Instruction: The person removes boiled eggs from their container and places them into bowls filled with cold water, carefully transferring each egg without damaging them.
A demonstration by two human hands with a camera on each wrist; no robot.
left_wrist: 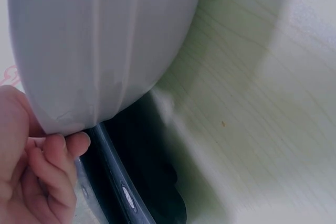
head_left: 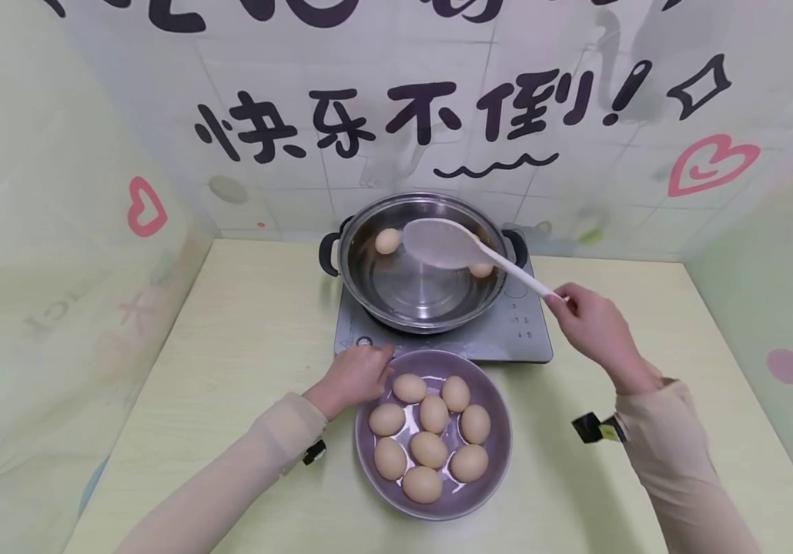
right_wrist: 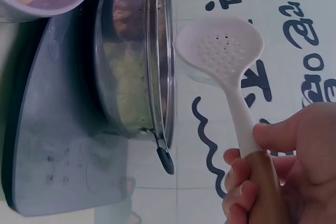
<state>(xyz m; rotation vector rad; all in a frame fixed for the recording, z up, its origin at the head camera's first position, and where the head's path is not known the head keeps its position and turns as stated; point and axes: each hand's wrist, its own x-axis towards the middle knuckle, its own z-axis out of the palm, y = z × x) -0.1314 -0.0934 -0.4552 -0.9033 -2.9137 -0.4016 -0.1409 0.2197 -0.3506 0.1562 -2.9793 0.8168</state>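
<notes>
My right hand (head_left: 593, 327) grips a white slotted spoon (head_left: 441, 242), its brown handle (right_wrist: 265, 187) showing in the right wrist view. The spoon's head hangs over a steel pot (head_left: 424, 319), with small holes in its middle. One egg (head_left: 387, 241) lies at the pot's left side; another egg (head_left: 481, 270) is at the right, partly hidden by the spoon. My left hand (head_left: 358, 373) pinches the rim of a purple bowl (head_left: 438, 513) at its upper left. Several brown eggs (head_left: 428, 449) lie in that bowl. In the left wrist view, thumb and fingers hold the bowl's grey outside (left_wrist: 105, 45).
Under the pot is a flat induction cooker (head_left: 521, 338), its front edge right by the bowl. Black pot handles (head_left: 328, 254) stick out left and right. A pale wood-grain table (head_left: 258, 323) carries everything, with printed sheets (head_left: 396, 169) standing behind and at both sides.
</notes>
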